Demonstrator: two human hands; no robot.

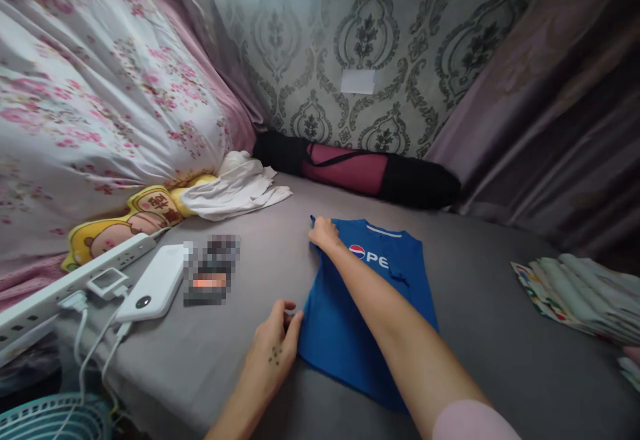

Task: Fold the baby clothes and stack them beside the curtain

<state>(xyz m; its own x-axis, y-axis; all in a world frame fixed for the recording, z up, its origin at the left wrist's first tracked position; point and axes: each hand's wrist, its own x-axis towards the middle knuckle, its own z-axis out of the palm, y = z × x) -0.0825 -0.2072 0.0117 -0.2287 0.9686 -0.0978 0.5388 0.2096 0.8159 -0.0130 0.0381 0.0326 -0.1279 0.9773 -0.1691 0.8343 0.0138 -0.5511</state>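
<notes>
A blue T-shirt [325, 333] with a round red, white and blue logo and white letters lies on the grey bed cover, its collar pointing away from me. My right hand [325, 233] reaches across it, fingers closed on the cloth at the far left shoulder; a small tip of blue fabric sticks up beside the fingers. Part of the print and the shirt's right side are hidden under my right forearm. Beside the shirt's lower left edge rests my left hand [277, 337], fingers bent and thumb apart from them, the thumb tip at the fabric's edge.
At left are a white power bank [155, 287], a power strip [75, 287] with cables, a blurred-out object [210, 277] and a yellow plush [150, 217]. A white cloth [235, 190] and a black-and-red long bag [345, 167] lie behind. Folded fabric [580, 293] sits right.
</notes>
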